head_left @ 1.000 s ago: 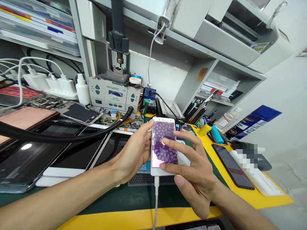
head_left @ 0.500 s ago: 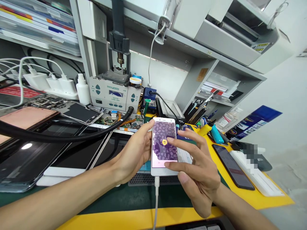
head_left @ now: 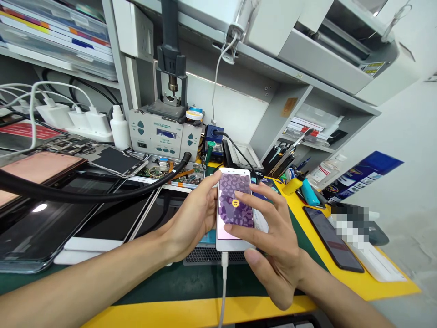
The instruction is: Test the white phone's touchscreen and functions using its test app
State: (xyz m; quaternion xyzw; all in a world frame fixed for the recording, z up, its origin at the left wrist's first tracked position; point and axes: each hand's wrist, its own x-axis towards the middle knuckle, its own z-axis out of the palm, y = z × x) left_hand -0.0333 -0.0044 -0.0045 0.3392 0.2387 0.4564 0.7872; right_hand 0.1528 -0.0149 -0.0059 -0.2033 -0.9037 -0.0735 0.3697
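A white smartphone is held up in the middle, its lit screen showing a purple pattern with a yellow round icon. My left hand grips it along the left edge, thumb near the top corner. Over the screen, my right hand is spread with fingers apart; its index fingertip is at the lower left of the screen, though whether it touches the glass I cannot tell. A white charging cable runs down from the phone's bottom end.
A hot-air station stands behind, its black hose crossing over several phones on the left. Circuit boards lie in a tray. A dark phone and a white box rest at right, near a yellow bottle.
My right hand has shifted slightly left over the phone. Its index fingertip has gone from the screen's bottom edge up and left. My left hand keeps its grip.
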